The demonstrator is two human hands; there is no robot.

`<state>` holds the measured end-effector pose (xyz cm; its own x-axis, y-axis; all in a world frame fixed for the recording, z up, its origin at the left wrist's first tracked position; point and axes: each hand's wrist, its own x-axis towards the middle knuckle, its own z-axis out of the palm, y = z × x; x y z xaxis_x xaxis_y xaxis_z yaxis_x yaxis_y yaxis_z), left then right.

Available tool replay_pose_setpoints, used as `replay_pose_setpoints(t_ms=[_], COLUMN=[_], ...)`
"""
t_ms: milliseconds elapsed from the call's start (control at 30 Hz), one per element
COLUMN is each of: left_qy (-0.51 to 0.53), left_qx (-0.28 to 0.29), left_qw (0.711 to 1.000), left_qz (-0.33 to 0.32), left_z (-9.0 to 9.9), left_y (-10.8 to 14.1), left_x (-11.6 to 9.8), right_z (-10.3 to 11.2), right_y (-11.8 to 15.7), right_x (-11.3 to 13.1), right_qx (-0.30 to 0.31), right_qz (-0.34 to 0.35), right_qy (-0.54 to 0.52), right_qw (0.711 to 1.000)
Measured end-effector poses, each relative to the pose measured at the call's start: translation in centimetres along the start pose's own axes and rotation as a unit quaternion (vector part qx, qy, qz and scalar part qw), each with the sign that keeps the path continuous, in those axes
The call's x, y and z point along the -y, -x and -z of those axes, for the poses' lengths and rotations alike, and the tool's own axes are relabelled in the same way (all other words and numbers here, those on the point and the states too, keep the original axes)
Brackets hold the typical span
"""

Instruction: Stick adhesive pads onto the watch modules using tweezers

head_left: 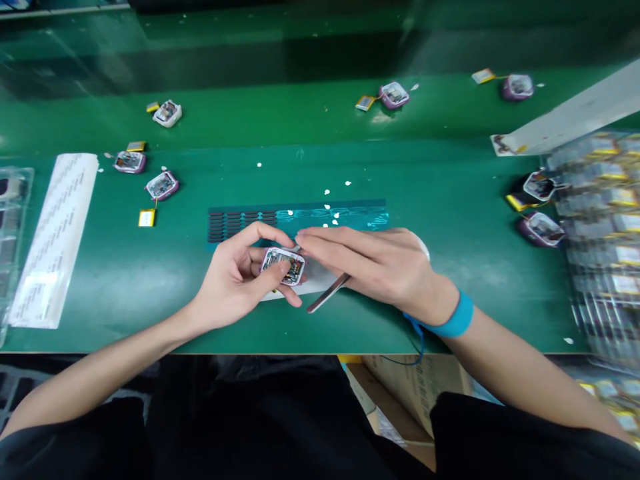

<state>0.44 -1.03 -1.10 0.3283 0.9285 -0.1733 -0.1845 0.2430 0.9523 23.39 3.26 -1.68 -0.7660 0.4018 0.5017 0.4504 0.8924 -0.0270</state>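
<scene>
My left hand (pixel 240 280) holds a small square device (pixel 283 267) with its circuit board facing up, the thumb resting on the board. Over its upper right corner my right hand (pixel 370 263) reaches in, fingers closed together, with metal tweezers (pixel 328 293) projecting below the palm. The fingertips of both hands nearly meet at the device's top edge. A blue strap circles my right wrist. Beneath the hands lies a white sheet (pixel 316 283), mostly covered. Behind them is a blue strip (pixel 335 212) with rows of dark narrow pieces on its left part.
Open devices with yellow-edged batteries lie at left (pixel 163 185), at the back (pixel 395 95) and at right (pixel 541 229). A white label sheet (pixel 55 240) is on the left. Stacked clear trays (pixel 607 267) stand at the right edge, near a slanted white bar (pixel 570 107).
</scene>
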Motion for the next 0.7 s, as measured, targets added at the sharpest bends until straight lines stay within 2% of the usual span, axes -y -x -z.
replay_pose_setpoints(t_ms=[200,367,567,700], left_qy=[-0.017,-0.047,-0.154,-0.197], left_qx=[-0.011,-0.034,-0.084,-0.112], left_qw=[1.0,0.998,0.979,0.964], left_qz=[-0.017,-0.022,-0.103,-0.142], left_z=[0.0,-0.3,-1.0,-0.9], left_y=[-0.3,-0.2,0.4,0.6], left_x=[0.4,0.8,1.5,2.1], right_z=[0.6,0.5,0.0,-0.5], right_y=[-0.5,-0.8,-0.7,-0.4], right_x=[0.4,1.1,2.3,2.9], right_qx=[-0.011,0.012,-0.006,0.005], right_qz=[0.053,0.067,0.054,0.044], right_qy=[0.052,0.071,0.11,0.108], right_qw=[0.997,0.995,0.992,0.993])
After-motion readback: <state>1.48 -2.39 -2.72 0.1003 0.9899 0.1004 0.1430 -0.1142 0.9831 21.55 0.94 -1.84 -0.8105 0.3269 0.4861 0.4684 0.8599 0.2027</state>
